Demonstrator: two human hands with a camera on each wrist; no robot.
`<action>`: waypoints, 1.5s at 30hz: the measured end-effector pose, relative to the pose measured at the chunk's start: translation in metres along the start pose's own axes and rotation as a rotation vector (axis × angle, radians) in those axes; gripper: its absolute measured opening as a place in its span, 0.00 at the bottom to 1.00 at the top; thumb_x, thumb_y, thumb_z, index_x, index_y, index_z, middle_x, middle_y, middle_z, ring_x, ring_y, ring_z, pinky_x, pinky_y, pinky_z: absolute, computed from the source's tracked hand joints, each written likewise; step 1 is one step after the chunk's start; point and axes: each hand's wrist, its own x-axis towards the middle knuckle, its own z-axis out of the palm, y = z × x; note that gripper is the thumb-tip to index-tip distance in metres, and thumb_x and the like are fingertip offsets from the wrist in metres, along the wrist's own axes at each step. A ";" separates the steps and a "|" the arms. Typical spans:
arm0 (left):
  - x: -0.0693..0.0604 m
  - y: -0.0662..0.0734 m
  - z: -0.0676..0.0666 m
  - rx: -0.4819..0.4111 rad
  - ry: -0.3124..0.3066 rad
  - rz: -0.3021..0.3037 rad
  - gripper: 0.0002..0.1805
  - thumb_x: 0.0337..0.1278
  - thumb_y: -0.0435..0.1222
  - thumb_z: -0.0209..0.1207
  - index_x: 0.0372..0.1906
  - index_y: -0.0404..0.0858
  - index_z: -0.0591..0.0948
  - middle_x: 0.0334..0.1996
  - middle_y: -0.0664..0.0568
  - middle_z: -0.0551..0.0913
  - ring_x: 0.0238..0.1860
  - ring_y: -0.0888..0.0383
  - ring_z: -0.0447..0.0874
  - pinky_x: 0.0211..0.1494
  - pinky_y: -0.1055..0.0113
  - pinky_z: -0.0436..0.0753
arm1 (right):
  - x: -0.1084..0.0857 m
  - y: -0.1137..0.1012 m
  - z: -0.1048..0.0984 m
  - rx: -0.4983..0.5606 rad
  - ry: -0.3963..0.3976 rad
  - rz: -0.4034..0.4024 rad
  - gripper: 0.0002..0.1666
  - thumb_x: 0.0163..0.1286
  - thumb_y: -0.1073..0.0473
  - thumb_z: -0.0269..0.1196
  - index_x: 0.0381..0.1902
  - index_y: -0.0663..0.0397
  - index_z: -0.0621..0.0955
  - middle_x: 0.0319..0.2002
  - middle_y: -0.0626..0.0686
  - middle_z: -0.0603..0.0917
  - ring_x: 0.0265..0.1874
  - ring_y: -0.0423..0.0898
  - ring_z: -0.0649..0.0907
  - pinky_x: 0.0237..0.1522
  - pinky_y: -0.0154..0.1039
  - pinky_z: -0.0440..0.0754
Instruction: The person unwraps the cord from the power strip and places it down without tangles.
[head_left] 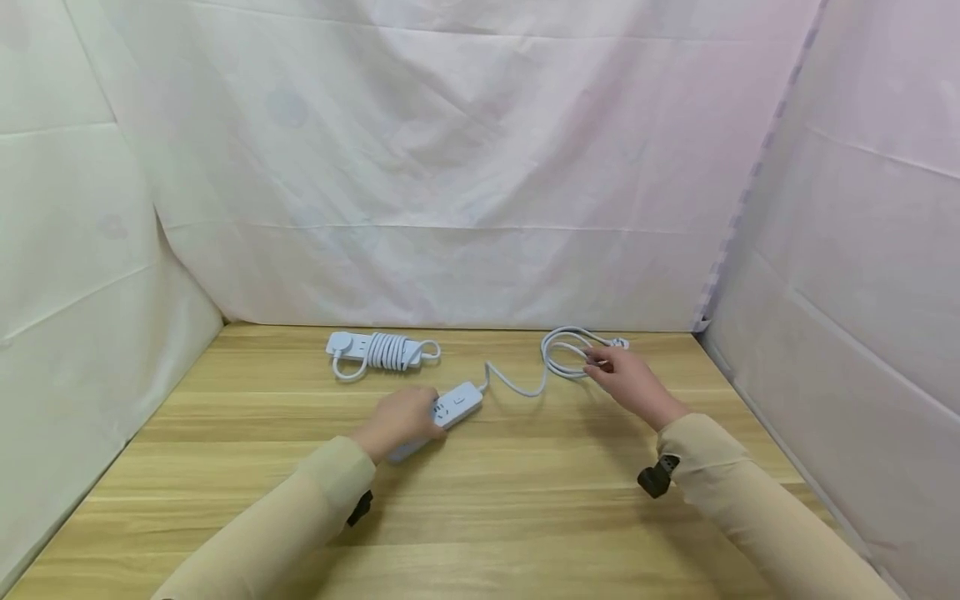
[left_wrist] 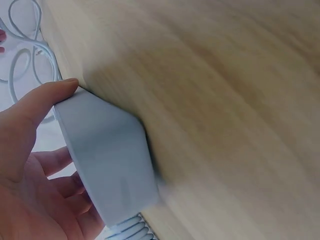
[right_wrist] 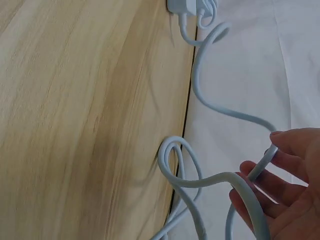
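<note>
- The power strip point(head_left: 457, 404), nearer than the cord-wrapped strip point(head_left: 358, 343), is gripped by the left hand point(head_left: 401, 417)
- The loose cord point(right_wrist: 253, 206) is pinched by the right hand point(head_left: 626, 379)
- The strip is best held steady, the cord guided gently (kinks are easily made)

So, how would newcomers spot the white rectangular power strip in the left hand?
On the wood-grain table, find the person's left hand. It grips the power strip; unlike the white cord-wrapped strip farther back, this one's white cord is unwound.

Left fingers point(left_wrist: 52, 161) and right fingers point(right_wrist: 274, 184) curled, sleeved arms point(head_left: 279, 523) outstretched
</note>
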 end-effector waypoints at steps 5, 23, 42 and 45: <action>0.005 0.006 0.000 -0.007 -0.044 -0.022 0.26 0.39 0.51 0.74 0.37 0.39 0.78 0.27 0.54 0.76 0.27 0.57 0.74 0.30 0.61 0.75 | 0.001 -0.008 0.005 0.023 -0.050 0.019 0.25 0.73 0.58 0.59 0.65 0.61 0.72 0.54 0.62 0.79 0.49 0.56 0.82 0.42 0.48 0.81; 0.004 0.026 0.001 -0.152 -0.054 -0.082 0.36 0.48 0.54 0.70 0.56 0.34 0.75 0.36 0.48 0.81 0.29 0.56 0.77 0.35 0.61 0.78 | -0.040 -0.087 0.045 -0.114 -0.177 -0.191 0.12 0.70 0.57 0.62 0.50 0.51 0.81 0.45 0.49 0.82 0.40 0.43 0.80 0.40 0.42 0.78; -0.002 0.044 0.009 -0.448 -0.155 -0.005 0.28 0.53 0.34 0.67 0.59 0.33 0.72 0.28 0.51 0.79 0.25 0.57 0.80 0.30 0.65 0.79 | -0.045 -0.098 0.105 -0.293 -0.197 -0.196 0.20 0.64 0.43 0.66 0.47 0.48 0.81 0.41 0.49 0.85 0.36 0.43 0.82 0.33 0.41 0.77; -0.004 0.048 0.009 -0.472 -0.167 0.019 0.28 0.53 0.32 0.65 0.60 0.33 0.71 0.27 0.50 0.79 0.24 0.55 0.81 0.29 0.64 0.79 | -0.046 -0.099 0.108 -0.340 -0.194 -0.200 0.22 0.62 0.39 0.66 0.45 0.47 0.81 0.40 0.48 0.84 0.33 0.42 0.81 0.30 0.39 0.76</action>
